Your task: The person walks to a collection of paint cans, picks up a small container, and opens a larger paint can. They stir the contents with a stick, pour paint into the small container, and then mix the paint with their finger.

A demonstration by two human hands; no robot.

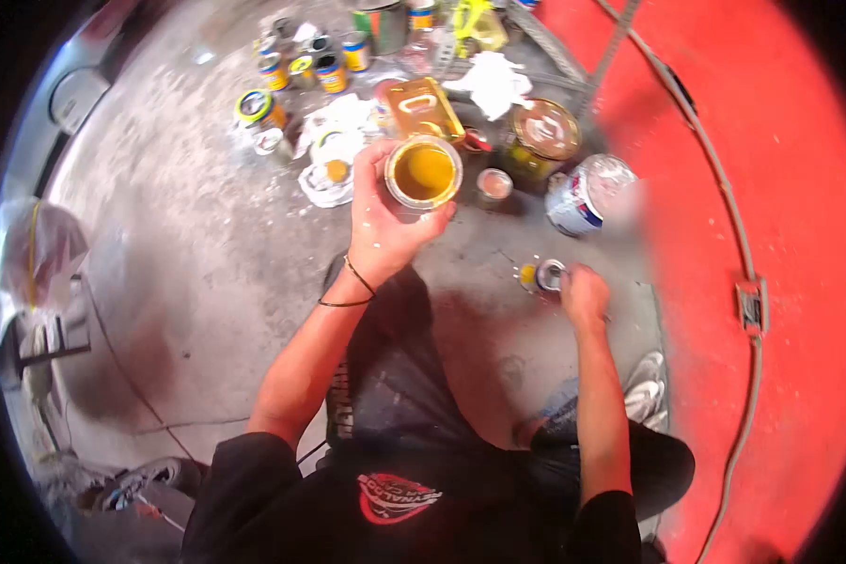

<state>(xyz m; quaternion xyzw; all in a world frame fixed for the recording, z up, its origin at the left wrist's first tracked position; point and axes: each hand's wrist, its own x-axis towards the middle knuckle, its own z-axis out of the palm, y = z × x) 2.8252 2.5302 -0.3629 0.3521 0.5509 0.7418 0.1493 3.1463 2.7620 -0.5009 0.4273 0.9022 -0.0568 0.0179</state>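
My left hand (385, 211) is wrapped round a cup (424, 173) of yellow-brown paint, raised in front of me with its open top towards the camera. Low on the right, my right hand (585, 296) is closed at the side of a small metal can (550, 274) near the floor. Its fingertips are partly hidden, but they appear to grip the can's rim. Beside the can is a yellow paint spot (528, 276). Beyond the cup stands a gold rectangular tin (421, 108). A small cup (493, 184) of pinkish contents stands to its right.
Several small paint cans (331, 73) stand at the back left, near crumpled white paper (327, 183). A large lidded can (543, 132) and a white bucket (583, 199) stand to the right. A cable (724, 179) crosses the red floor (804, 310).
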